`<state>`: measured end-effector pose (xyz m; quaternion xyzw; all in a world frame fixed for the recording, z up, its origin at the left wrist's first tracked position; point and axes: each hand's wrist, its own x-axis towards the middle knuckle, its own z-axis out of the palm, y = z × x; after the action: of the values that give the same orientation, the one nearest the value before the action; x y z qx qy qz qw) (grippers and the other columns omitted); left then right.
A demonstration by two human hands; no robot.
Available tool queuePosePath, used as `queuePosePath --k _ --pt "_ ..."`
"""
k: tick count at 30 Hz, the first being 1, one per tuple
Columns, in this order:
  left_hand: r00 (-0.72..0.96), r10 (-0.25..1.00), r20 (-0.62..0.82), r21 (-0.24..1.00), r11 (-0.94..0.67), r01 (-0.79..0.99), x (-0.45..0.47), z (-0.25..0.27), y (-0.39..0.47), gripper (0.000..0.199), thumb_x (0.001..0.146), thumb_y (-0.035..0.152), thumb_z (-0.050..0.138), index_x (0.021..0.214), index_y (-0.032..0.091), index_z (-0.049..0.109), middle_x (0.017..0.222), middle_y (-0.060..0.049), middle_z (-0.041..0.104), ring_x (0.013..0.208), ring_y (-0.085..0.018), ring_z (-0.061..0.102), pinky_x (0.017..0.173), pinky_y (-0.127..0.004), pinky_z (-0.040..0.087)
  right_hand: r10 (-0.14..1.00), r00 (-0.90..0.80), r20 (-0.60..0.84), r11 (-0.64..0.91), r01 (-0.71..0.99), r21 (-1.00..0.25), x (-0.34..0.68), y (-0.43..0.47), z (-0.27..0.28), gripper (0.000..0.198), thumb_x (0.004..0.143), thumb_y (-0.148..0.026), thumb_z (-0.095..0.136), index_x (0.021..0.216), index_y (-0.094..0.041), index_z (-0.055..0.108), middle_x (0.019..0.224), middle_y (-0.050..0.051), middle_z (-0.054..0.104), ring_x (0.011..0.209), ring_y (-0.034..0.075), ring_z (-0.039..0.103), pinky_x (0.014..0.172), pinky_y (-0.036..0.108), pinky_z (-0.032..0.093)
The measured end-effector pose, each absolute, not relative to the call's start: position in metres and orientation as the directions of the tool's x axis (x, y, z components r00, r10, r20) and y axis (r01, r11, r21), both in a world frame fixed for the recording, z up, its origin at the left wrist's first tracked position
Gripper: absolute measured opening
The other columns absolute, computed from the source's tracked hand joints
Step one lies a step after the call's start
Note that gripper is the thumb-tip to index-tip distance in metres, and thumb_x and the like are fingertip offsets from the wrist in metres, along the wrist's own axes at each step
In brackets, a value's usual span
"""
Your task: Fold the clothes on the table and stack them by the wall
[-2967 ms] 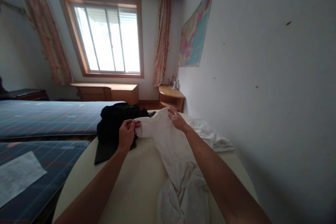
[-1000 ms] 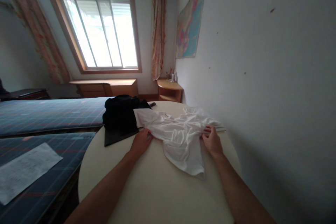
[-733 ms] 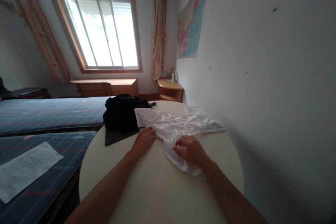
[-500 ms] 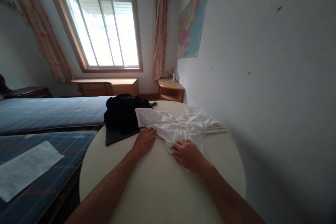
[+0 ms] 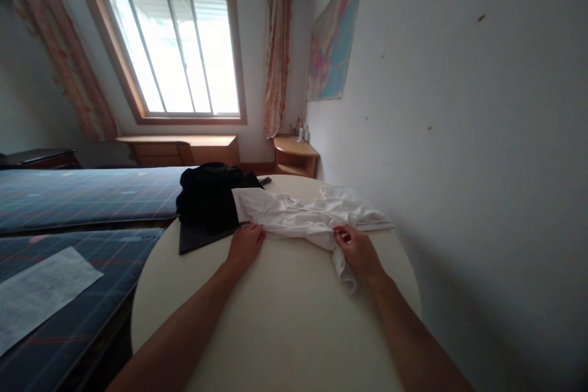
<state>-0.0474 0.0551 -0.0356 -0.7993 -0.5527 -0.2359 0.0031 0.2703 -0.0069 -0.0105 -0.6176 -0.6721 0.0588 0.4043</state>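
A crumpled white T-shirt (image 5: 298,220) lies spread across the round table (image 5: 294,318), with one sleeve towards the left. At its near left edge is my left hand (image 5: 248,244), fingers curled onto the cloth. My right hand (image 5: 361,251) pinches the near side of the shirt between thumb and fingers, further right. A twisted end of the fabric hangs down towards me beside this hand. Left of the shirt sits a bunched black cloth (image 5: 215,190), and the sleeve touches it. Under the black cloth a flat dark board or case (image 5: 202,240) shows.
A small dark object (image 5: 265,180) lies at the table's far edge. The white wall (image 5: 459,196) rises close on the right. To the left are beds with plaid mattresses (image 5: 92,196), one bearing a paper sheet (image 5: 46,294). A desk (image 5: 211,150) and corner shelf (image 5: 296,147) stand behind.
My right hand has moved right and slightly away from me, drawing the shirt's near part with it into a narrow twist. My left hand stays at the left edge. The view has shifted slightly.
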Motion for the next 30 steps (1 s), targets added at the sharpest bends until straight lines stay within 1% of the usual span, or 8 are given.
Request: queuePosePath --k 4,8,11,15,17,20,24,30 --pt "0.192 0.862 0.469 0.274 -0.349 0.896 -0.052 -0.033 0.058 0.022 0.096 0.025 0.045 0.094 0.019 0.066 0.103 -0.009 0.067 0.099 -0.024 0.060 0.088 -0.034 0.045 0.862 0.164 0.479 0.100 0.873 -0.478 0.281 -0.003 -0.019 0.019 0.085 -0.027 0.055 0.095 -0.025 0.071 0.082 0.003 0.074 0.072 0.020 0.068 0.067 0.028 0.048" --pt "0.041 0.849 0.527 0.444 -0.316 0.838 -0.057 -0.031 0.063 0.023 0.097 0.028 0.043 0.098 0.018 0.064 0.104 -0.008 0.067 0.093 -0.022 0.062 0.085 -0.032 0.046 0.856 0.118 0.504 0.067 0.940 -0.334 0.284 0.000 -0.024 0.014 0.084 -0.022 0.058 0.087 -0.023 0.071 0.086 0.005 0.074 0.079 0.023 0.067 0.074 0.032 0.048" --pt "-0.002 0.865 0.502 0.546 -0.315 0.776 -0.055 -0.030 0.062 0.021 0.095 0.031 0.046 0.096 0.019 0.063 0.102 -0.006 0.066 0.083 -0.018 0.062 0.080 -0.029 0.048 0.838 0.035 0.544 0.121 0.961 -0.248 0.278 0.000 -0.023 0.019 0.081 -0.012 0.056 0.086 -0.022 0.072 0.088 0.007 0.071 0.087 0.025 0.065 0.082 0.035 0.048" --pt "0.034 0.879 0.475 0.544 -0.324 0.774 -0.048 -0.030 0.058 0.019 0.093 0.032 0.048 0.090 0.021 0.063 0.099 -0.004 0.066 0.079 -0.016 0.061 0.077 -0.027 0.047 0.779 -0.124 0.615 0.301 0.934 -0.193 0.254 -0.005 -0.015 0.044 0.079 -0.002 0.048 0.113 -0.022 0.068 0.107 0.009 0.068 0.102 0.025 0.060 0.092 0.038 0.047" --pt "0.046 0.879 0.474 0.530 -0.327 0.783 -0.045 -0.029 0.056 0.019 0.094 0.033 0.048 0.089 0.022 0.063 0.097 -0.003 0.066 0.079 -0.016 0.061 0.075 -0.026 0.047 0.759 -0.208 0.617 0.381 0.910 -0.161 0.239 -0.007 -0.012 0.047 0.083 -0.004 0.046 0.123 -0.021 0.062 0.116 0.009 0.065 0.108 0.025 0.058 0.095 0.039 0.046" --pt "0.055 0.885 0.463 0.520 -0.321 0.791 -0.044 -0.029 0.055 0.019 0.094 0.033 0.048 0.090 0.022 0.063 0.092 -0.003 0.067 0.079 -0.016 0.061 0.072 -0.025 0.045 0.751 -0.290 0.593 0.434 0.894 -0.111 0.222 -0.007 -0.012 0.040 0.089 -0.014 0.050 0.127 -0.022 0.060 0.121 0.009 0.065 0.109 0.025 0.058 0.095 0.040 0.044" --pt "0.055 0.896 0.441 0.516 -0.304 0.801 -0.046 -0.028 0.055 0.018 0.093 0.032 0.049 0.089 0.023 0.064 0.087 -0.002 0.068 0.076 -0.016 0.061 0.069 -0.024 0.043 0.767 -0.299 0.568 0.410 0.909 -0.075 0.221 -0.002 -0.016 0.031 0.092 -0.019 0.053 0.120 -0.026 0.064 0.112 0.007 0.069 0.101 0.023 0.061 0.090 0.038 0.043" --pt "0.005 0.898 0.441 0.547 -0.273 0.791 -0.049 -0.027 0.055 0.017 0.092 0.031 0.051 0.090 0.022 0.065 0.088 -0.002 0.069 0.074 -0.016 0.062 0.067 -0.025 0.042 0.769 -0.203 0.606 0.367 0.917 -0.158 0.232 0.000 -0.016 0.017 0.096 -0.028 0.051 0.098 -0.024 0.068 0.094 0.005 0.070 0.092 0.022 0.062 0.087 0.036 0.040"
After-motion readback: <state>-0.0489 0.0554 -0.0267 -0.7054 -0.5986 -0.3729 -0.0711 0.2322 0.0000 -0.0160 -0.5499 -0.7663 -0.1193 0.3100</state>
